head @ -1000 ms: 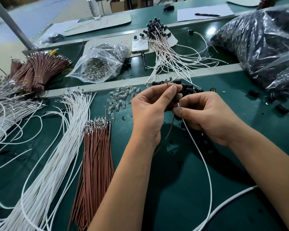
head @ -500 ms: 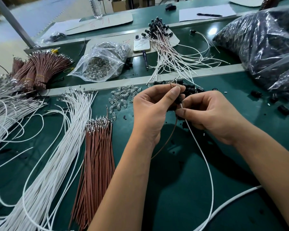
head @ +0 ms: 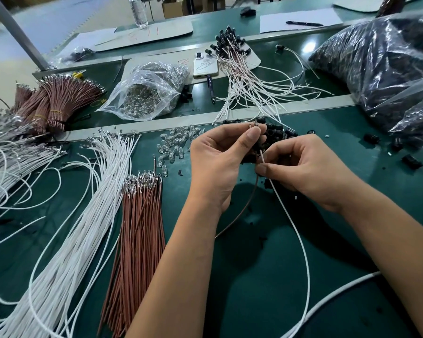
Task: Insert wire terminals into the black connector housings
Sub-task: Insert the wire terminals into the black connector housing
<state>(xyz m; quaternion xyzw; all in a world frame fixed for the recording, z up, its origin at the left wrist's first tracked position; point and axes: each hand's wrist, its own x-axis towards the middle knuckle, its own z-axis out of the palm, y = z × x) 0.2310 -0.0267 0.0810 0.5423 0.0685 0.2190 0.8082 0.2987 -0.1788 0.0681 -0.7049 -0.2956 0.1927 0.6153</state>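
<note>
Just nearer than the housing pile (head: 276, 134), the left hand (head: 217, 162) pinches a small housing while the right hand (head: 303, 167) pinches a white wire (head: 300, 240), light and limp, best gripped close behind its terminal.

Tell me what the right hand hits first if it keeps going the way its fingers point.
Probably the left hand: the right hand points left, pinching the white wire, and the gap between them is small. Depth is unclear.
</note>
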